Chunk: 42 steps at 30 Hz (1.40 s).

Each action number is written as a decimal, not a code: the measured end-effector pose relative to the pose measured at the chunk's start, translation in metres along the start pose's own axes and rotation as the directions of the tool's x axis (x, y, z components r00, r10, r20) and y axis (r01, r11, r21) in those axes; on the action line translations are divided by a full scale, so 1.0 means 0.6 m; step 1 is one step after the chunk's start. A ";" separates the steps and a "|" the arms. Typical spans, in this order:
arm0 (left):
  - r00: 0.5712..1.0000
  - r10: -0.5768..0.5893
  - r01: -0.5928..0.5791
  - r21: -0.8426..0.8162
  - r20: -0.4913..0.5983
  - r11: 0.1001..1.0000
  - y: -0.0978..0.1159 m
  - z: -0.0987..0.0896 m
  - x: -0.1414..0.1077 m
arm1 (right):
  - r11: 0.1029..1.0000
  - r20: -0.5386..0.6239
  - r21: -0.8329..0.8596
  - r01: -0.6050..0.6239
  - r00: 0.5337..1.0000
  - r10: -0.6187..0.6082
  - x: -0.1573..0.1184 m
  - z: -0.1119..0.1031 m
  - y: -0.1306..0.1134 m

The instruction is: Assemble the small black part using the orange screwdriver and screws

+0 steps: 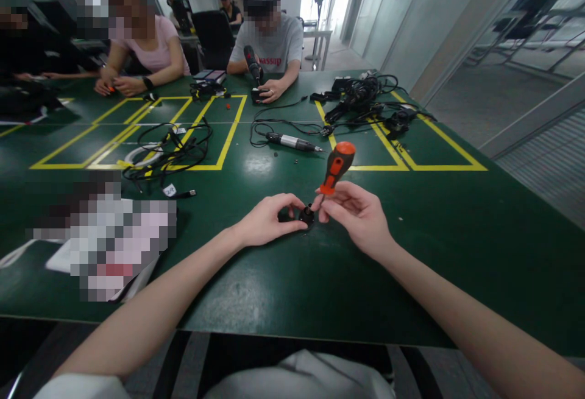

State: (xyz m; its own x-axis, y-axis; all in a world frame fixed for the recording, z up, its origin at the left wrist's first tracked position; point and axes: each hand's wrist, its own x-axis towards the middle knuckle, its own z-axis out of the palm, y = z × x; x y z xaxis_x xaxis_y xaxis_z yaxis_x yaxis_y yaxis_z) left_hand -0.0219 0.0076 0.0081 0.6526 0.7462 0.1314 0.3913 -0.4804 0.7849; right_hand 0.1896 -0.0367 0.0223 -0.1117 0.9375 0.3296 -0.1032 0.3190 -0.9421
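Observation:
My left hand (270,219) pinches a small round black part (306,216) that rests on the green table (256,289). Just to its right, my right hand (359,216) has its fingers closed round the lower end of a screwdriver (338,167). Its orange and dark grey handle leans up and to the right, and the shaft points down toward the black part. Whether the tip touches the part is hard to make out. Beyond my hands lies a black and silver electric screwdriver (292,141) with a cord.
Tangled black cables (176,149) lie at the left, with a larger heap of cables (361,97) at the back right. A pixelated stack of flat items (132,247) is by my left forearm. Yellow tape (231,137) marks the table. Co-workers (269,39) sit across it.

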 end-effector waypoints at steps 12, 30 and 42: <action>1.000 -0.026 0.026 -0.195 0.005 0.980 0.005 0.004 -0.001 | 0.998 0.025 -0.058 0.006 1.000 -0.005 0.003 0.001 -0.004; 0.998 -0.036 0.044 -0.129 0.060 0.991 0.004 -0.017 -0.001 | 0.998 0.011 -0.066 0.016 1.000 -0.016 0.003 0.002 -0.001; 0.999 0.013 -0.011 0.053 -0.034 0.999 0.004 0.000 -0.003 | 0.997 0.024 -0.079 0.011 1.000 -0.009 0.002 -0.002 -0.004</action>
State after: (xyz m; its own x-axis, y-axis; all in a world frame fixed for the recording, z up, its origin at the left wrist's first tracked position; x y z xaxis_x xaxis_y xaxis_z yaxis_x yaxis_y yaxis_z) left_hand -0.0219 0.0052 0.0099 0.6349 0.7554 0.1618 0.4179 -0.5119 0.7505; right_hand 0.1910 -0.0364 0.0249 -0.1345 0.9309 0.3397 -0.0261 0.3394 -0.9403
